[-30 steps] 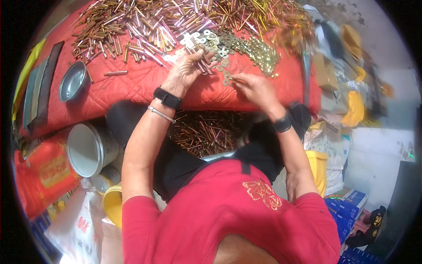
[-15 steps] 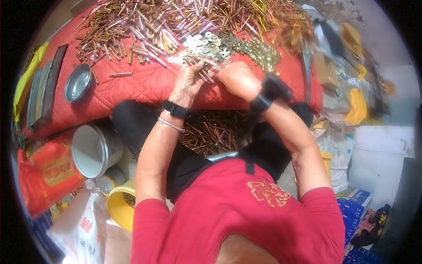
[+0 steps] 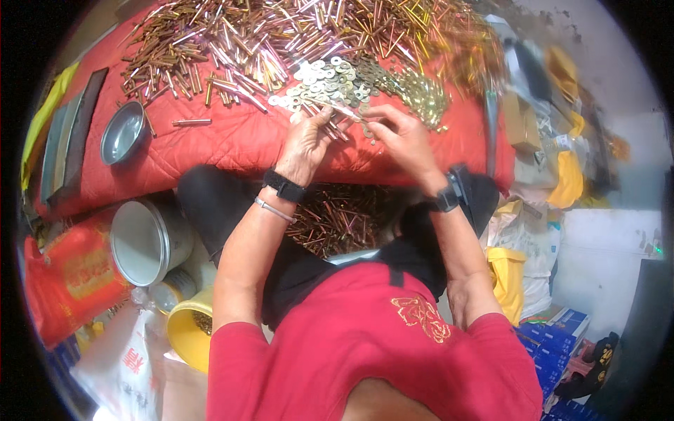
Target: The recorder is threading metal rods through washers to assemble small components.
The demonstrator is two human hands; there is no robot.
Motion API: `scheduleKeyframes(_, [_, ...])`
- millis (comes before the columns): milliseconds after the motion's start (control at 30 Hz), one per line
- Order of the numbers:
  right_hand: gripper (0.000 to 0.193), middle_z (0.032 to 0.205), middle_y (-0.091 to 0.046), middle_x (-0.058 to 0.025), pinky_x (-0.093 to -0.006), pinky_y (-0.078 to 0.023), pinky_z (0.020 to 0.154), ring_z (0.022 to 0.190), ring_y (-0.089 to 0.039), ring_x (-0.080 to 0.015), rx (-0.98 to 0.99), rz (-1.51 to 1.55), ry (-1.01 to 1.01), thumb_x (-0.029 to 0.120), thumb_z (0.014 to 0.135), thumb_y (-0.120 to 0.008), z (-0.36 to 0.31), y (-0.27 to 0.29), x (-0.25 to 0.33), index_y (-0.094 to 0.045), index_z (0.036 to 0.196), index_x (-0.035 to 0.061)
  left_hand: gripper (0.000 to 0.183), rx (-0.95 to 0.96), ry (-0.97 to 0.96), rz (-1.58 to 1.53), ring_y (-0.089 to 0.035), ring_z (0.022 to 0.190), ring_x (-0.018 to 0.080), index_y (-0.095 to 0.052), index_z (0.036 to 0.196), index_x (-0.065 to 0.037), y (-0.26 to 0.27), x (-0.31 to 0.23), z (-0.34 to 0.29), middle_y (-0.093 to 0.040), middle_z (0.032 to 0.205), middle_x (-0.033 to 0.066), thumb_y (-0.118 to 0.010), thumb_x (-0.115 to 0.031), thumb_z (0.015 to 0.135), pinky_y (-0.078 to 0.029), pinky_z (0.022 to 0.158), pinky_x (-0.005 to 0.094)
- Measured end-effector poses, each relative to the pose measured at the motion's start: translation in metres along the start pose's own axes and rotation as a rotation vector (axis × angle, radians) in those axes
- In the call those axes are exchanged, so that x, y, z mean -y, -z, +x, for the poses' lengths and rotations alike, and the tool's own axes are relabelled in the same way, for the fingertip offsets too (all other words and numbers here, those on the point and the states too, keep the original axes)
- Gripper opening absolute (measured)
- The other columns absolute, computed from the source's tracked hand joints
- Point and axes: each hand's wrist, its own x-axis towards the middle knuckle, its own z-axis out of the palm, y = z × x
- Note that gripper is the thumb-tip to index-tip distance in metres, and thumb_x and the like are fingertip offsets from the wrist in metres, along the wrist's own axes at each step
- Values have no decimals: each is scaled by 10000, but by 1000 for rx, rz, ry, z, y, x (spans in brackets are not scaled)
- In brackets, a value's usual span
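Note:
Several copper-coloured metal bolts (image 3: 340, 132) lie in my left hand (image 3: 307, 142), its thumb pressed over them. One bolt (image 3: 345, 111) points to the right, toward my right hand (image 3: 401, 138). The right thumb and forefinger pinch at that bolt's tip; what small piece sits between them is too small to make out. Just beyond my hands spreads a pile of flat silver washers (image 3: 319, 81). To its right lies a heap of small brassy nuts (image 3: 421, 98).
A large heap of bolts (image 3: 232, 38) covers the far side of the red quilted cloth (image 3: 210, 147). A metal bowl (image 3: 122, 133) stands at the left. More bolts (image 3: 337, 221) lie below, between my knees. A yellow bucket (image 3: 188, 333) and a grey bucket (image 3: 140, 242) are at lower left.
My right hand has turned and its fingers have come into view at the bolt's tip; its forearm has drawn inward. My left hand still holds the bolts, nearly in place.

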Motion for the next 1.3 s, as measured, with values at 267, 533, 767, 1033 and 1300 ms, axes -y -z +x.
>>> scheduleKeyframes(267, [183, 845, -670, -105, -295, -495, 667, 749, -639, -178, -36, 45, 0, 80, 843, -594, 3, -13, 4, -668, 1008, 52, 253, -16, -19, 55, -633, 987, 266, -528, 1134, -9, -2, 4, -4, -634, 1044, 133, -586, -28, 888, -551, 884, 429])
scheduleKeyframes(533, [138, 906, -552, -135, -392, -446, 791, 903, -552, -306, -501, -63, 306, 135, 800, -644, 34, -48, 7, -621, 900, 44, 295, -96, 11, 164, -624, 871, 231, -462, 1171, -31, -11, -1, -5, -593, 990, 101, -569, -8, 897, -569, 802, 377])
scheduleKeyframes(767, [130, 868, -593, -140, -378, -479, 734, 811, -593, -308, -355, 363, -55, 84, 831, -620, 45, -27, -4, -622, 951, 32, 313, -110, 59, -9, -626, 948, 277, -456, 1188, -5, -1, -2, -2, -606, 1018, 137, -572, -12, 898, -560, 840, 409])
scheduleKeyframes(1033, [127, 868, -577, -138, -429, -489, 710, 834, -593, -334, -295, -653, 108, 98, 778, -640, 62, 13, -93, -570, 865, 38, 113, -20, -233, 418, -631, 894, 219, -523, 1001, -5, -24, -12, -3, -633, 965, 128, -567, -6, 897, -546, 782, 345])
scheduleKeyframes(1300, [88, 845, -557, -140, -447, -501, 686, 811, -591, -337, -322, -952, 173, 105, 803, -564, 70, 7, -96, -538, 862, 45, 181, 111, -593, 1077, -611, 806, 114, -560, 1021, -25, -25, 17, -9, -634, 880, 37, -545, 81, 875, -499, 725, 253])
